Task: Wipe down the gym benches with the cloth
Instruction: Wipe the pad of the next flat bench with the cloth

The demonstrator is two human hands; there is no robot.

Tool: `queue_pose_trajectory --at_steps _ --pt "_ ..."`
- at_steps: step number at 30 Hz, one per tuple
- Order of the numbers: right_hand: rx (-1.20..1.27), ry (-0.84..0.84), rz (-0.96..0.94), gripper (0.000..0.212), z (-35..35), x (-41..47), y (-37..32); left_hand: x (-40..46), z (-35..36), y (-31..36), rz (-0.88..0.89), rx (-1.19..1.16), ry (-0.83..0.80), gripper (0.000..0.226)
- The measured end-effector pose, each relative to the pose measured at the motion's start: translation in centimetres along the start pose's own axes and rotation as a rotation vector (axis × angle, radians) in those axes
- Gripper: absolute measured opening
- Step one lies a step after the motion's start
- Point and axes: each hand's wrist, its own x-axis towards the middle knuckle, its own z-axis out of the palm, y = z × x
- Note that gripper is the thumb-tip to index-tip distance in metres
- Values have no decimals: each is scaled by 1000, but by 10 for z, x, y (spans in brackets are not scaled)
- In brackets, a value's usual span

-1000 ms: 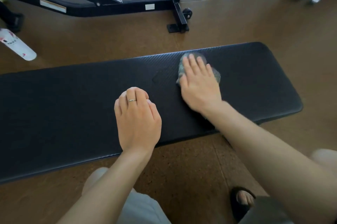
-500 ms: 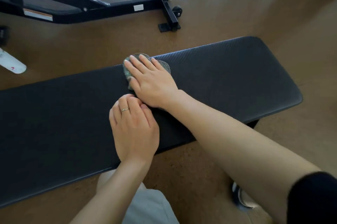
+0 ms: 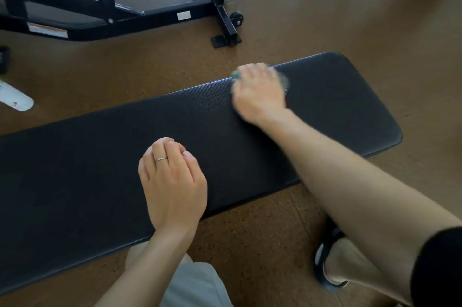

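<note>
**A:** Head view, going left to right: what is lying out past the left hand?

**B:** A white object with a red mark (image 3: 15, 100) is lying on the cork floor (image 3: 262, 244), well to the left of the left hand's fingers (image 3: 165, 150). A black equipment frame (image 3: 120, 13) is standing on the floor beyond them.

**A:** And the left hand itself?

**B:** The left hand (image 3: 172, 181) is resting on the near half of the black padded surface (image 3: 87, 169). Its fingers are curling loosely under, knuckles up, and they are grasping nothing. A ring (image 3: 160, 158) is showing on one of them.

**A:** Where is the cloth?

**B:** The cloth (image 3: 283, 80) is sitting under the right hand (image 3: 258, 93), at the far edge of the surface, to the right of and beyond the left fingers. Only greenish bits of it are peeking out on either side of the right fingers.

**A:** Are those fingers gripping it?

**B:** They are lying over it, pressing it down onto the surface. The hand is blurring, so I cannot tell whether they are curling round it.

**A:** Anything further right?

**B:** The right forearm is crossing the near edge of the surface, and below it a foot in a black sandal (image 3: 327, 264) is standing on the floor.
</note>
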Motion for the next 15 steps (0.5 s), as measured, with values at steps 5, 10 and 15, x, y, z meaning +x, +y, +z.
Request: queue_pose_trajectory --at_steps 5,10,15 --pt "102 -58 -276 47 7 -4 -67 2 0 1 -14 3 10 21" --pt "-11 -83 -271 68 -6 21 7 3 -1 0 -8 -32 -2 19" --pt "-58 -73 218 57 -26 39 140 3 0 1 -3 -9 3 20"
